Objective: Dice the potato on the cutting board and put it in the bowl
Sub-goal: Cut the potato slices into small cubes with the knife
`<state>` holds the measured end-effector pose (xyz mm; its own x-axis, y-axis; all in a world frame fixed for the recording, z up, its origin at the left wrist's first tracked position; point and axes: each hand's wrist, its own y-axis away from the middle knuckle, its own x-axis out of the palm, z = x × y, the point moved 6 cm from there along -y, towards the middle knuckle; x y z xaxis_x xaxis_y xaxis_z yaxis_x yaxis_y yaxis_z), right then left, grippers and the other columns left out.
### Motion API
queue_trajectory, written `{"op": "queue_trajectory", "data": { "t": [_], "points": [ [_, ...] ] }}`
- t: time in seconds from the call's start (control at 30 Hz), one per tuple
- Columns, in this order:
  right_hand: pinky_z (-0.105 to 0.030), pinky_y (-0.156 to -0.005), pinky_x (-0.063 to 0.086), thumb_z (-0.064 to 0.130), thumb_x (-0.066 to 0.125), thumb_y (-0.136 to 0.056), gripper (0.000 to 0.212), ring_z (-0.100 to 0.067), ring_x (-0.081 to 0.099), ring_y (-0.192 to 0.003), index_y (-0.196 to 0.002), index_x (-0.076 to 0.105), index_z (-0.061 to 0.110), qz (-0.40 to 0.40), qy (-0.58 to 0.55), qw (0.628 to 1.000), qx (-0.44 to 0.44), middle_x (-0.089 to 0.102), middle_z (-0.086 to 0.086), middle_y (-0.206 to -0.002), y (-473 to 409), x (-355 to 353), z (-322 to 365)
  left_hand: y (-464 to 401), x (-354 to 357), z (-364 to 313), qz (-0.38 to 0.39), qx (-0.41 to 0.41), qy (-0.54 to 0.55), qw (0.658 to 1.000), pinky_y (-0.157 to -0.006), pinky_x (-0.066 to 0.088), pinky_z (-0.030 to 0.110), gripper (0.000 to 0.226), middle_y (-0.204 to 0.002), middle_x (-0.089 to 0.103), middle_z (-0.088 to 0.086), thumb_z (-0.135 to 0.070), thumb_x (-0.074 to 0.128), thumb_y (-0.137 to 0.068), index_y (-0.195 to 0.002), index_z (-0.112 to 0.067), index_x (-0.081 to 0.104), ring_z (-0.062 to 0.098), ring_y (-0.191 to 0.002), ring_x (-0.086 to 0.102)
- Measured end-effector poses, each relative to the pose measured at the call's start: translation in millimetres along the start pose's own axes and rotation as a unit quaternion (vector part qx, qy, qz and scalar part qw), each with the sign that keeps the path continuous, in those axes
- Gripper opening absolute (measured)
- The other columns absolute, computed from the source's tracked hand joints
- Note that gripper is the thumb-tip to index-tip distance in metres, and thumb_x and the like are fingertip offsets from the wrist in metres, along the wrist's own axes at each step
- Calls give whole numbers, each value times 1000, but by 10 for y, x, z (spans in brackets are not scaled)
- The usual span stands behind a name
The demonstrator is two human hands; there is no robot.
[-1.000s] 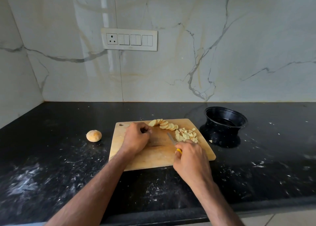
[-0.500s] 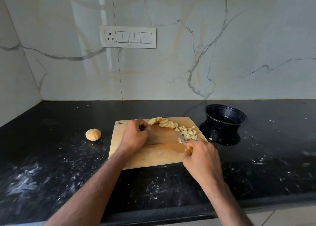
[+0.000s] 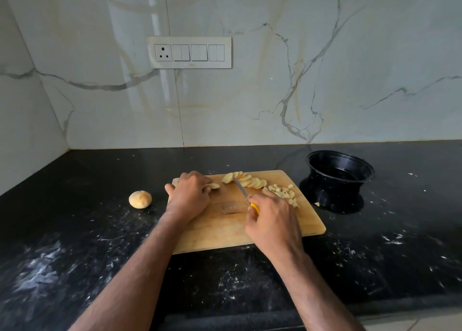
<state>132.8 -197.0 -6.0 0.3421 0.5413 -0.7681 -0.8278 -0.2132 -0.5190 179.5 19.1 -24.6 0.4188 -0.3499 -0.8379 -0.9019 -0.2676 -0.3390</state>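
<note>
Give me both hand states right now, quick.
Left hand: closed, holding a potato slice on the cutting board.
Right hand: closed, gripping the knife.

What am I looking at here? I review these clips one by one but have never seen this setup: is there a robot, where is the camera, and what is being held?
There is no robot. A person wears one wide-angle camera on the head, so you look down along both forearms at a black counter.

On it lies a wooden cutting board. At its far edge sit a row of potato slices and, to their right, a small pile of diced potato. A black bowl stands right of the board, and nothing shows inside it. A whole potato lies left of the board.

The right hand grips a knife with a yellow handle, its blade pointing toward the slices. The left hand holds a potato piece on the board.
</note>
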Motion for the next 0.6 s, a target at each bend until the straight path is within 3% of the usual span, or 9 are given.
{"op": "queue_trajectory", "data": {
  "t": [0.13, 0.3, 0.4, 0.47, 0.5, 0.6],
  "points": [
    [-29, -75, 60, 24, 64, -90, 28, -10, 67, -83, -117, 73, 22, 8, -1, 1000, -3, 72, 7, -108, 49, 14, -27, -55, 12, -70, 17, 6, -56, 998, -97, 24, 52, 27, -129, 59, -11, -43, 59, -98, -121, -34, 71, 18, -125, 43],
    [-30, -72, 61, 22, 65, -90, 28, -10, 68, -83, -117, 74, 22, 7, -8, 1000, 6, 71, 7, -108, 48, 15, -41, -3, -43, -150, -3, 14, -77, 997, -95, 25, 51, 28, -107, 65, -7, -36, 49, -104, -100, -26, 74, 18, -109, 49],
    [-28, -71, 60, 22, 66, -89, 28, -9, 67, -83, -116, 74, 22, 4, -8, 1000, 12, 71, 8, -106, 58, 15, -69, 68, -98, -215, -22, 23, 16, 999, -90, 30, 39, 23, -90, 65, -12, -25, 53, -103, -90, -26, 72, 9, -88, 52],
    [-26, -68, 59, 22, 67, -88, 26, -9, 66, -81, -113, 75, 21, -1, -8, 1000, 14, 71, 8, -103, 61, 6, -83, 128, -115, -267, -8, 38, 139, 989, -75, 41, 20, 16, -81, 65, -17, -16, 60, -99, -93, -26, 72, 4, -75, 58],
    [-26, -67, 58, 21, 68, -87, 25, -9, 65, -80, -111, 75, 21, -4, -8, 1000, 15, 71, 8, -101, 59, 1, -87, 164, -116, -305, 7, 48, 177, 983, -69, 48, 19, 15, -78, 67, -16, -14, 63, -97, -94, -25, 73, 6, -72, 62],
    [-26, -68, 59, 21, 68, -87, 25, -9, 65, -80, -111, 75, 21, -3, -7, 1000, 15, 71, 7, -101, 61, 1, -85, 247, -53, -385, 56, 69, 149, 985, -84, 56, 40, 12, -85, 73, -9, -15, 67, -94, -94, -22, 77, 11, -83, 66]
  ]
}}
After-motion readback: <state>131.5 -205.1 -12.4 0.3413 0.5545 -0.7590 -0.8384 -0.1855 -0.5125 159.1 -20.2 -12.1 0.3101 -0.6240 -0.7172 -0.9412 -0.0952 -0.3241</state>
